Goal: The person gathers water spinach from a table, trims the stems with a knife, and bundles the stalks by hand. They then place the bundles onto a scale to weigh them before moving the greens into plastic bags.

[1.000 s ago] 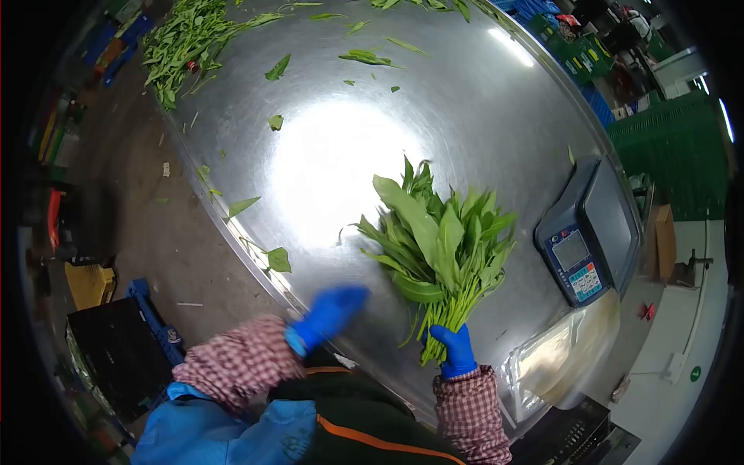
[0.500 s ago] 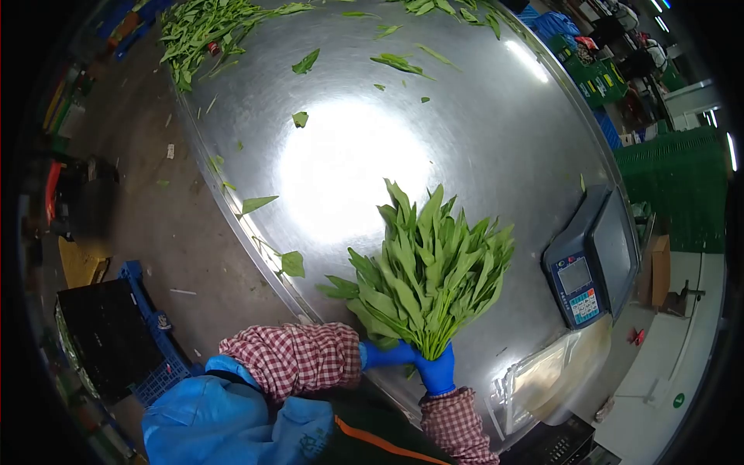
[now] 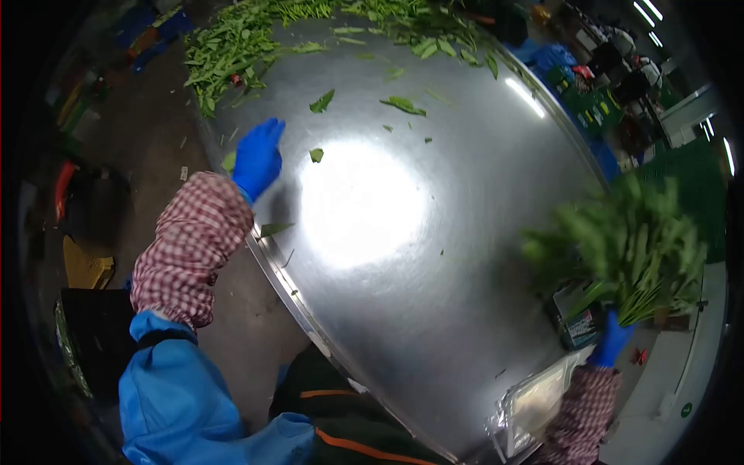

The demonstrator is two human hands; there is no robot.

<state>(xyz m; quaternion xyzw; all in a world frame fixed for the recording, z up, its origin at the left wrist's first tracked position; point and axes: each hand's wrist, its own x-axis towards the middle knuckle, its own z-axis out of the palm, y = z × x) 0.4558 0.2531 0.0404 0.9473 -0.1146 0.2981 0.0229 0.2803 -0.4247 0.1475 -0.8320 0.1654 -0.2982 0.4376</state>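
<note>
My right hand (image 3: 612,342), in a blue glove, is closed round the stems of a bunch of leafy greens (image 3: 639,252) with long pointed leaves. The bunch is blurred by motion and hangs over the digital scale (image 3: 577,316), covering most of it. At the left edge of the metal table (image 3: 372,325), my left hand (image 3: 258,159), gloved the same way, reaches forward with fingers stretched out and holds nothing. Close to it are a loose leaf (image 3: 316,155) and another leaf piece (image 3: 276,229) by the rim.
Along the far edge lies a heap of greens (image 3: 232,54), with stray leaves (image 3: 403,105) in front of it. Clear plastic bags (image 3: 535,407) lie by my right forearm. Green crates (image 3: 597,112) stand beyond the table's right side.
Both hands were together at the stems near the front edge. The right has carried the bunch rightward over the scale; the left has let go and moved forward and left.
</note>
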